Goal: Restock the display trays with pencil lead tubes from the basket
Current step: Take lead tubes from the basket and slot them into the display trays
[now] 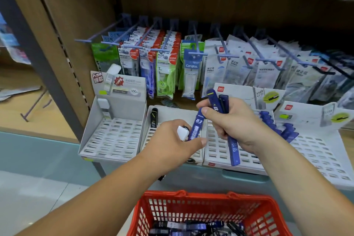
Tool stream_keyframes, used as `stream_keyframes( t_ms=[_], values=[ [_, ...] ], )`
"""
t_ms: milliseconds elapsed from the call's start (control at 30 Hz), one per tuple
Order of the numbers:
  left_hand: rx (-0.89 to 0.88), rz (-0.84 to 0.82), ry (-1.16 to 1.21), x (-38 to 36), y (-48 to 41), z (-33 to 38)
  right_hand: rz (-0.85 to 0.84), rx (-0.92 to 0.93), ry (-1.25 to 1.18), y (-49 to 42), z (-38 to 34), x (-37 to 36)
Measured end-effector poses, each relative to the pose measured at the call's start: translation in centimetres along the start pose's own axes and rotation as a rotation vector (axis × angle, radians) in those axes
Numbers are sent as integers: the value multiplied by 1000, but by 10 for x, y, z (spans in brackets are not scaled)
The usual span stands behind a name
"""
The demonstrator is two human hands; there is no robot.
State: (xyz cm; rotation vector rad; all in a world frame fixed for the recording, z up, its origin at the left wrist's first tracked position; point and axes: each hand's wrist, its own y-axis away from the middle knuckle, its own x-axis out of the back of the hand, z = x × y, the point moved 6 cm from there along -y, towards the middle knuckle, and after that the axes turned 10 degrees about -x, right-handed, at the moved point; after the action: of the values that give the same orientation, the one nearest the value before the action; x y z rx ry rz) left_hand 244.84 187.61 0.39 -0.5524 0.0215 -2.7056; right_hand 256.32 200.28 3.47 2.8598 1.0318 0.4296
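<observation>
A white tube (104, 108) stands in the left tray (115, 140), a black tube (154, 118) in the next. Left hand (170, 143) grip curls round a blue tube (197, 127); right hand (235, 120) grip clamps a blue bundle (233, 151). Packs (189, 71) hang behind. Basket (182, 193) below holds more tubes (189, 226).

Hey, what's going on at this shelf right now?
A person is restocking slotted display trays on a shop shelf. The right hand grips a bunch of blue lead tubes. The left hand holds a white-capped tube and pinches the lower end of a single blue tube. Most tray slots are empty, though a row of blue tubes stands further right. The red basket below holds more tubes.
</observation>
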Motion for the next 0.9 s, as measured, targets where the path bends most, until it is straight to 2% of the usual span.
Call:
stream_keyframes(
  t_ms=[67,133,267,333,467,600,767,900],
  values=[
    [-56,83,-117,5,-2,3,21,-15,-21,-2,4,0],
    [-70,118,-82,8,-2,3,22,-23,-35,-2,4,3],
    [44,-46,218,-4,2,-4,-66,6,-8,3,-2,8],
    [84,-98,276,-10,3,-7,-81,37,14,6,-5,8],
    [169,19,198,2,0,-24,76,95,101,1,-6,21],
    [223,55,154,9,1,-37,249,166,439,-10,2,22],
    [224,31,158,4,0,-37,307,169,523,-22,20,14],
    [231,41,158,6,-1,-39,279,146,519,-26,26,6]
  ],
)
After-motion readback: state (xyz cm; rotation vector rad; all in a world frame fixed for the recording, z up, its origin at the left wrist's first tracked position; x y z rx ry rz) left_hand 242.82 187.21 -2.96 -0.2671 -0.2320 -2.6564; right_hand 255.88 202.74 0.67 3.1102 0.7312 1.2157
